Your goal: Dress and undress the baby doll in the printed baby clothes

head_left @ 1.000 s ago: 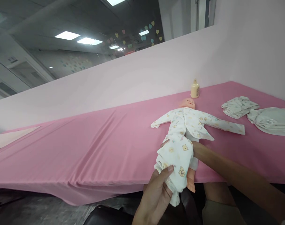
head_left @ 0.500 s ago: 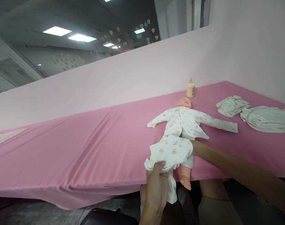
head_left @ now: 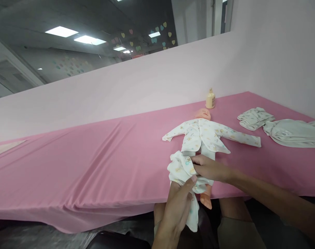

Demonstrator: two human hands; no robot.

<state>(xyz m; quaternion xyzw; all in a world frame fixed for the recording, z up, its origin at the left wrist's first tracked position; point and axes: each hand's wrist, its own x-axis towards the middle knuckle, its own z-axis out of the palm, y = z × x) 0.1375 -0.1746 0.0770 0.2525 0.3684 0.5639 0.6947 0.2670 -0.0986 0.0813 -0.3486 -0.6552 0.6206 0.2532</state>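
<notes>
A pair of white printed baby pants [head_left: 180, 170] is bunched up between my two hands over the doll's legs. My left hand [head_left: 178, 204] is closed on the cloth from below, thumb on top, and one part of the pants hangs down past the table edge. From the right, my right hand [head_left: 210, 168] grips the gathered cloth with its fingertips, which are partly hidden in it. Behind them a baby doll [head_left: 203, 113] lies on its back in a white printed jacket [head_left: 195, 136], both sleeves spread out. One bare foot of the doll shows below the pants.
A pink sheet [head_left: 100, 166] covers the table. A cream pump bottle [head_left: 210, 99] stands beyond the doll's head. Folded printed cloth [head_left: 254, 118] and a white garment [head_left: 294, 133] lie at the right. A wall with a window runs behind.
My right hand has come out of the pants, where its forearm entered the cloth, and now pinches the fabric. The pants have gone from stretched out to bunched up.
</notes>
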